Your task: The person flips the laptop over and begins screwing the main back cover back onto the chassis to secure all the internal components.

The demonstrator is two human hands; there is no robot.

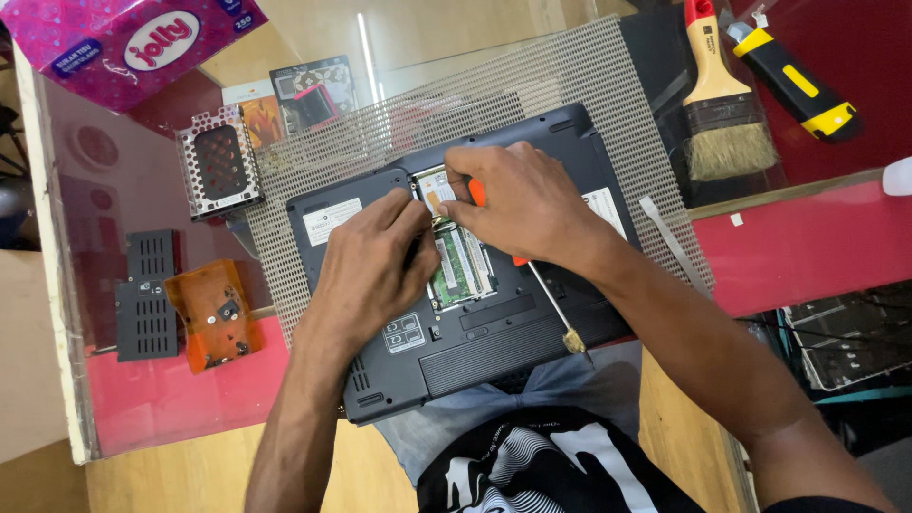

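A dark grey laptop [494,332] lies bottom-up on a mesh mat, its memory bay uncovered. Green memory modules [463,269] sit in the bay. My left hand [370,271] rests on the laptop's base, with its fingertips pressed against the left edge of the bay and nothing held in it. My right hand [527,204] is curled over the top of the bay. Its fingertips pinch the upper module [435,188]. An orange-handled screwdriver [556,312] is tucked in its palm, the shaft pointing toward the laptop's near edge.
The mesh mat [608,85] lies on a glass-topped red table. At the left are a metal drive caddy [220,161], a black vented cover [147,294] and an orange plastic piece [214,313]. At the right are a paintbrush [727,114], a yellow-black utility knife [793,81] and a pale pry tool [673,242]. A pink tissue box [123,43] is at the top left.
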